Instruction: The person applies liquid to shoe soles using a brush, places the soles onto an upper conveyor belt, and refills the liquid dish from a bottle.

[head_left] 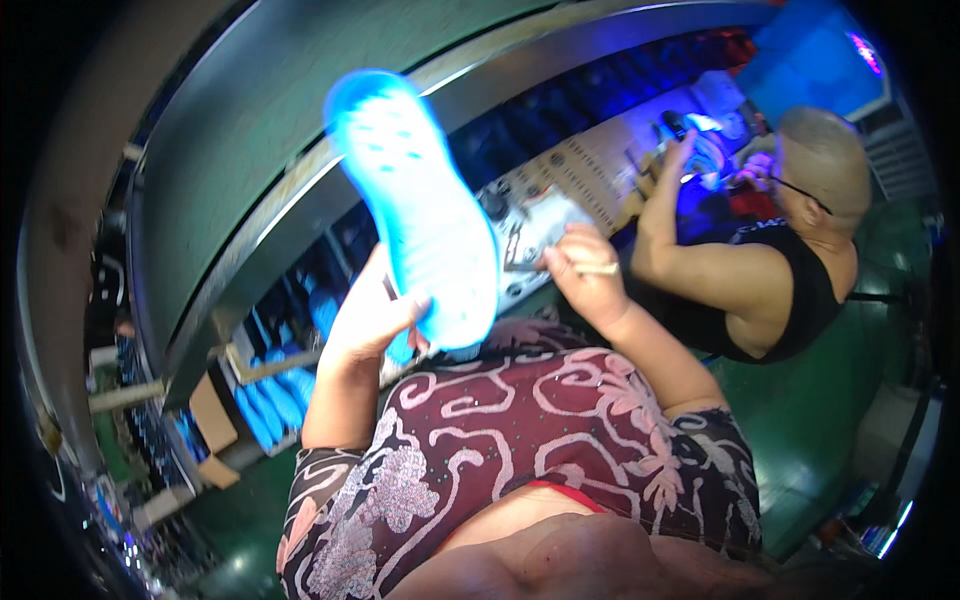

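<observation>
A bright blue shoe sole [430, 220] stands nearly upright in front of me, its broad face toward me and a group of small dark marks near its far end. My left hand [365, 315] grips it near its lower end, thumb across the face. To the right of the sole, my right hand [590, 280] is closed around a slim tool with a pale handle [600, 269], which looks like a small brush. The tool's dark end points left toward the sole's edge; whether they touch, I cannot tell.
A long green surface with a metal edge [290, 205] curves across the far side. Several blue soles [265, 405] lie at lower left beside a cardboard box [212, 412]. At right, a person in a black sleeveless top [790, 285] works under blue-violet light.
</observation>
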